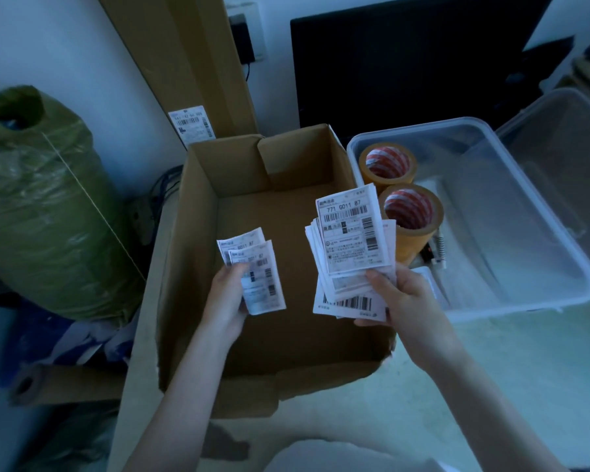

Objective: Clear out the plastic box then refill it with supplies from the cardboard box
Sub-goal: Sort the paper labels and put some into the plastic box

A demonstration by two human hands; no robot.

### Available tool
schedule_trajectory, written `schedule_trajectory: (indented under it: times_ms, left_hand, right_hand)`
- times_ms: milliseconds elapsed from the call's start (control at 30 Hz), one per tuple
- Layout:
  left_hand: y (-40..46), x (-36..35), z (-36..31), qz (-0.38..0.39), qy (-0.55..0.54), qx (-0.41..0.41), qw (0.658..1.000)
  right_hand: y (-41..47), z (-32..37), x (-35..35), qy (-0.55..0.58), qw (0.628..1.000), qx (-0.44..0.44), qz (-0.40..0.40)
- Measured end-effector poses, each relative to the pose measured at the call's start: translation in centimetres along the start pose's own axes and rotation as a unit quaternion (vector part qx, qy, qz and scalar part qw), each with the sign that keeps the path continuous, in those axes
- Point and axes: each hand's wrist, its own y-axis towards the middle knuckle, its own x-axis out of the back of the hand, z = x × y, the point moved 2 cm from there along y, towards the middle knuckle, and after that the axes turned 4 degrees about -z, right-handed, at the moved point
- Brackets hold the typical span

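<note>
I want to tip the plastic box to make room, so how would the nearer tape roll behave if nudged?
The nearer tape roll stands on its flat end beside the other roll, so it would probably slide, not roll. It looks thick and fairly heavy for its size. If the plastic box tilts far, it could tip and roll.

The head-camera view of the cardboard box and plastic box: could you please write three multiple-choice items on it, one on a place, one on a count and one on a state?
1. Where do the tape rolls stand?
A. In the cardboard box
B. In the plastic box
C. On the green sack

2. How many tape rolls show?
A. Two
B. Three
C. Four

3. What is the left hand doing?
A. Resting open on the box rim
B. Holding a tape roll
C. Holding a few shipping labels

Answers:
1 B: the tape rolls stand inside the plastic box, at its left end.
2 A: only two rolls show there.
3 C: the left hand grips a few shipping labels over the cardboard box; the right hand holds a thicker label stack.
</note>
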Motion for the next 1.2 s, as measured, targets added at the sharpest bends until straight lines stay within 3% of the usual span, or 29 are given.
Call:
schedule_trajectory:
  times_ms: [200,367,700,900,1000,1100,1200]
  left_hand:
    - [-2.9,0.8,-2.7,0.046,0.025,-0.016,0.998]
    - [-4.0,0.8,-3.9,0.016,0.039,-0.093,0.995]
    - [-3.1,-2.3,-3.4,0.012,-0.081,-0.072,0.994]
    - [-2.6,-2.6,-2.0,-0.015,-0.076,-0.130,0.988]
    - [-1.4,-1.7,-2.0,-0.031,-0.073,-0.164,0.983]
    - [0.7,-0.5,-2.5,-0.060,0.122,-0.267,0.954]
    - [3.4,-0.6,-2.0,-0.062,0.314,-0.331,0.888]
  right_hand:
    - [0.1,-0.2,-0.9,0.000,1.000,-0.001,0.007]
    - [0.5,-0.1,-1.9,-0.047,0.999,0.015,0.019]
    - [1.3,0.8,-4.5,-0.121,0.975,0.018,0.184]
    - [2.8,0.8,-5.6,-0.136,0.970,0.027,0.202]
    - [4.5,0.6,-6.0,-0.219,0.958,0.051,0.176]
    - [6.8,0.7,-6.4,-0.414,0.892,0.131,0.124]
    - [9.0,0.6,-7.8,-0.611,0.757,0.213,0.087]
